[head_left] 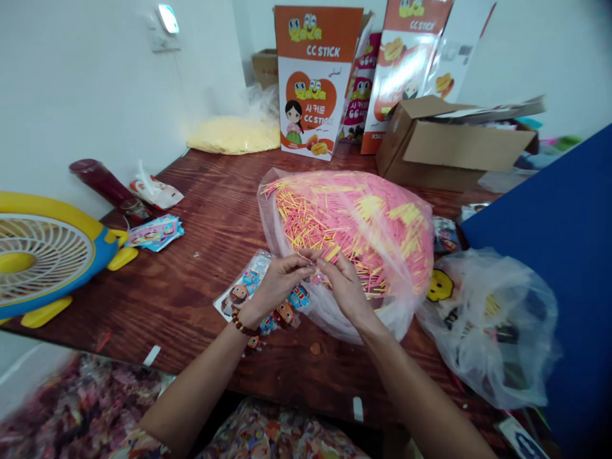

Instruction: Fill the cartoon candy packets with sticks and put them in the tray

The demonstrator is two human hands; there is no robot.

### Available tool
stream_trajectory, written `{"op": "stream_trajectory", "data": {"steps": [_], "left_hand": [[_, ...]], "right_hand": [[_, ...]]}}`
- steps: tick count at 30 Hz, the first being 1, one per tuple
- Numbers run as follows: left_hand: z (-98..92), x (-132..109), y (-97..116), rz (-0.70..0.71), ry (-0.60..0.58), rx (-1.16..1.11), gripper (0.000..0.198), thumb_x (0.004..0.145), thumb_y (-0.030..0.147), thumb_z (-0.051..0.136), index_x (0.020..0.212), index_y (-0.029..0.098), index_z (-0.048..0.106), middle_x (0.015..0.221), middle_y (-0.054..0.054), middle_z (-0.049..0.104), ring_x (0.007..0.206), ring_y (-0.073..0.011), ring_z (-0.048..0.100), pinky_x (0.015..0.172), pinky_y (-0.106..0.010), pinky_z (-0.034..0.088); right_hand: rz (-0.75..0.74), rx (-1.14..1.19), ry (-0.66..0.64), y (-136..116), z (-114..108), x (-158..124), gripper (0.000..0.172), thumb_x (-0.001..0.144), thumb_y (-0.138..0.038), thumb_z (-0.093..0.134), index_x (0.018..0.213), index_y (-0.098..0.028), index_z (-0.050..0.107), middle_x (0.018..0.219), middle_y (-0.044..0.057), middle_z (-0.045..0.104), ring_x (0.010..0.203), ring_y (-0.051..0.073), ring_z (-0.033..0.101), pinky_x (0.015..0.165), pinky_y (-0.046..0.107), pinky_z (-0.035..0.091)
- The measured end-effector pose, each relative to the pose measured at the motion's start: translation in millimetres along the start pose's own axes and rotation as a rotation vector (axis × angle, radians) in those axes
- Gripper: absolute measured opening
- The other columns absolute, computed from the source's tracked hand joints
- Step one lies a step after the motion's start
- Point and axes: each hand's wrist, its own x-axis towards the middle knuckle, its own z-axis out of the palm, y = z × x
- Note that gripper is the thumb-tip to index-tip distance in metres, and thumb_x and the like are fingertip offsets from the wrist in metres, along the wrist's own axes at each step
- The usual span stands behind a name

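Observation:
My left hand (282, 279), with a beaded bracelet at its wrist, is closed in a pinch near the front of a clear plastic bag (268, 210). What its fingertips hold is too small to make out. Against it, my right hand (348, 287) pinches a short bunch of pink and yellow sticks (331, 253). Many more loose thin sticks (306, 220) fill the open bag behind both hands. Under and beside my left wrist lie printed clear packets (239, 293) with a cartoon character on them.
A yellow and blue fan (57, 255) stands at left, by small printed cards (155, 233) and a dark red bottle (102, 182). Behind are a CC Stick box (310, 83), an open cardboard box (463, 153) and a yellow-filled bag (234, 134). A crumpled plastic bag (502, 319) and blue panel (564, 242) flank the right.

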Motion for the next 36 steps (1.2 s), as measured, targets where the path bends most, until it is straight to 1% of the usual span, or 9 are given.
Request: {"op": "stream_trajectory", "data": {"steps": [5, 9, 12, 15, 18, 23, 29, 33, 36], "left_hand": [[4.2, 5, -2, -0.006, 0.045, -0.052, 0.021, 0.073, 0.036, 0.077, 0.077, 0.016, 0.072, 0.073, 0.000, 0.067, 0.067, -0.0122, 0.056, 0.066, -0.024, 0.046], [8.3, 8, -4, 0.038, 0.052, -0.089, 0.020, 0.076, 0.035, 0.074, 0.079, 0.015, 0.073, 0.076, -0.001, 0.068, 0.071, -0.0128, 0.058, 0.071, -0.025, 0.048], [8.2, 10, -4, 0.054, 0.058, -0.117, 0.019, 0.075, 0.034, 0.075, 0.079, 0.016, 0.073, 0.076, -0.001, 0.069, 0.072, -0.0131, 0.059, 0.070, -0.025, 0.049], [4.3, 9, -1, 0.050, 0.077, -0.101, 0.019, 0.075, 0.034, 0.076, 0.082, 0.016, 0.075, 0.079, -0.002, 0.071, 0.074, -0.0144, 0.061, 0.072, -0.026, 0.050], [-0.2, 6, 4, 0.117, 0.086, -0.032, 0.020, 0.079, 0.036, 0.072, 0.085, 0.018, 0.077, 0.085, -0.004, 0.073, 0.079, -0.0163, 0.063, 0.076, -0.028, 0.050], [-7.4, -2, 20, 0.263, 0.133, 0.153, 0.022, 0.084, 0.039, 0.067, 0.083, 0.020, 0.077, 0.086, -0.005, 0.072, 0.083, -0.0182, 0.063, 0.080, -0.030, 0.049], [-39.4, -17, 24, 0.124, 0.121, 0.264, 0.021, 0.085, 0.036, 0.064, 0.081, 0.018, 0.075, 0.078, -0.002, 0.070, 0.073, -0.0151, 0.060, 0.069, -0.025, 0.046], [-61.0, -34, -5, -0.051, -0.012, 0.438, 0.023, 0.083, 0.034, 0.061, 0.074, 0.017, 0.073, 0.068, -0.001, 0.068, 0.064, -0.0148, 0.057, 0.060, -0.024, 0.042], [-65.4, -45, -35, -0.141, -0.023, 0.597, 0.022, 0.084, 0.031, 0.057, 0.076, 0.019, 0.074, 0.071, -0.003, 0.071, 0.067, -0.0176, 0.061, 0.062, -0.025, 0.043]], "right_hand": [[-0.111, -0.074, -0.012, -3, -13, 3, 0.040, 0.097, -0.044, 0.051, 0.134, -0.028, 0.052, 0.135, 0.006, 0.064, 0.121, 0.019, 0.061, 0.107, 0.040, 0.045], [-0.205, -0.418, -0.133, -9, -23, 5, 0.038, 0.098, -0.043, 0.051, 0.131, -0.027, 0.059, 0.139, 0.008, 0.061, 0.132, 0.021, 0.053, 0.115, 0.044, 0.036], [-0.204, -0.486, -0.238, -11, -34, 7, 0.041, 0.095, -0.041, 0.057, 0.133, -0.026, 0.058, 0.139, 0.008, 0.061, 0.130, 0.022, 0.055, 0.111, 0.042, 0.040], [-0.141, -0.471, -0.204, -13, -46, 7, 0.028, 0.092, -0.040, 0.061, 0.114, -0.024, 0.067, 0.111, 0.005, 0.073, 0.101, 0.020, 0.067, 0.088, 0.034, 0.052], [-0.195, -0.565, -0.132, -17, -49, 6, 0.020, 0.090, -0.039, 0.062, 0.085, -0.021, 0.070, 0.078, 0.001, 0.069, 0.074, 0.017, 0.063, 0.071, 0.029, 0.049], [-0.286, -0.603, -0.120, -32, -39, 7, 0.021, 0.090, -0.038, 0.063, 0.076, -0.023, 0.069, 0.073, 0.000, 0.066, 0.070, 0.016, 0.059, 0.069, 0.028, 0.045], [-0.064, -0.393, -0.209, -15, -13, 12, 0.017, 0.086, -0.034, 0.064, 0.075, -0.021, 0.068, 0.066, -0.003, 0.066, 0.062, 0.014, 0.060, 0.060, 0.025, 0.043], [0.214, -0.411, -0.350, 26, 10, 4, 0.021, 0.088, -0.026, 0.057, 0.069, -0.019, 0.064, 0.060, -0.002, 0.067, 0.054, 0.013, 0.062, 0.056, 0.023, 0.044], [0.296, -0.728, -0.430, 48, 25, -5, 0.023, 0.089, -0.023, 0.052, 0.071, -0.020, 0.065, 0.060, 0.001, 0.069, 0.055, 0.015, 0.064, 0.058, 0.025, 0.043]]}}
